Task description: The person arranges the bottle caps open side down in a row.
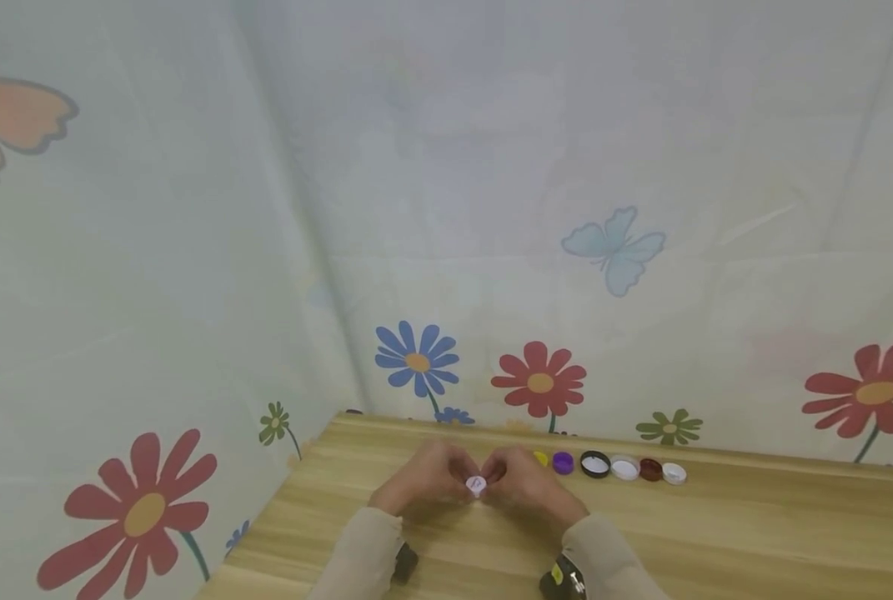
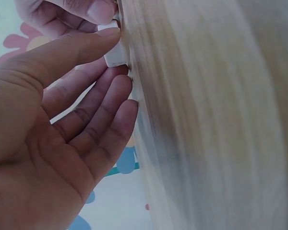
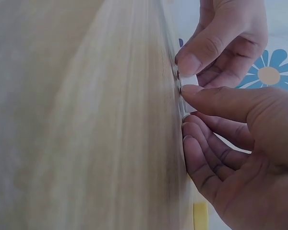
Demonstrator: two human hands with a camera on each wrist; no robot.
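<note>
The fingers of the left hand [image 1: 433, 475] and right hand [image 1: 523, 482] pinch a small white cap [image 1: 476, 484] between them; its round top bears dark marks too small to read. Right of the fingers, coloured caps [image 1: 563, 463] line the wood-grained worktop [image 1: 754, 525].

Wooden tabletop [image 1: 754, 533] — pale flowered sheeting [image 1: 454, 167] hangs behind it.

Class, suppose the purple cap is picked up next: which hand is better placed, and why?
Probably the right hand: it's nearer the purple cap than the left hand. Both pinch a white piece, so the right should let go first.
</note>
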